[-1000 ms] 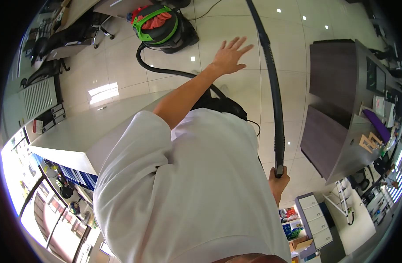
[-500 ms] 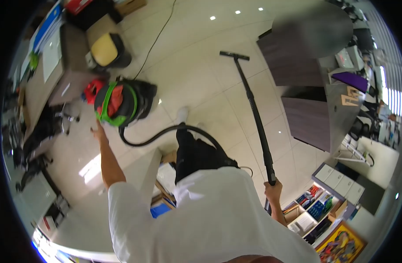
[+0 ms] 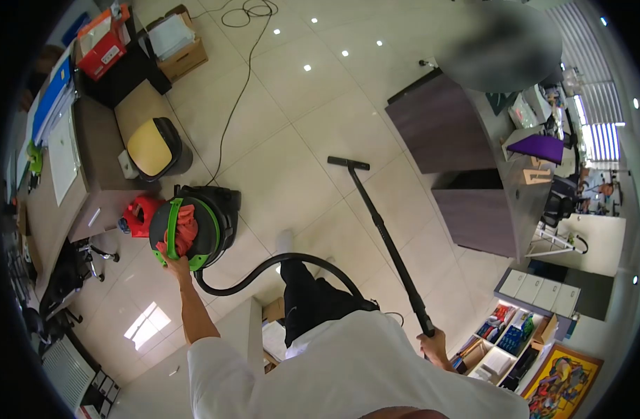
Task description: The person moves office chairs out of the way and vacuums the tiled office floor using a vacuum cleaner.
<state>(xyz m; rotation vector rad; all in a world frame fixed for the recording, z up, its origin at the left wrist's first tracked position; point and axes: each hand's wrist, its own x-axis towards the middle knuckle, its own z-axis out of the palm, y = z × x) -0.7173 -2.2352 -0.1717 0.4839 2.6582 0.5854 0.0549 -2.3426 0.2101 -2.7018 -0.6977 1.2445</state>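
Note:
My left hand [image 3: 175, 265] is at the rim of a black vacuum cleaner [image 3: 226, 220], by the lower end of its green handle [image 3: 172, 227]; its fingers are curled there. A red cloth [image 3: 185, 230] lies on top of the vacuum. My right hand [image 3: 434, 345] is wrapped round the upper end of the black wand [image 3: 390, 244]. The wand's floor head [image 3: 348, 163] rests on the tiles ahead. A black hose [image 3: 271, 261] curves from the vacuum to my waist, where my body hides the rest.
A black cord [image 3: 237, 108] runs over the tiled floor from the vacuum. Desks [image 3: 100, 146] stand left, with a yellow-lidded bin [image 3: 151, 148] and a cardboard box [image 3: 184, 64]. At the right are a dark desk [image 3: 477, 220] and shelves [image 3: 495, 363]. A white counter [image 3: 226, 349] is beside me.
My left hand has moved from above the floor to the vacuum and now touches its handle end. The view has shifted, bringing the wand's floor head into sight. My right hand still holds the wand.

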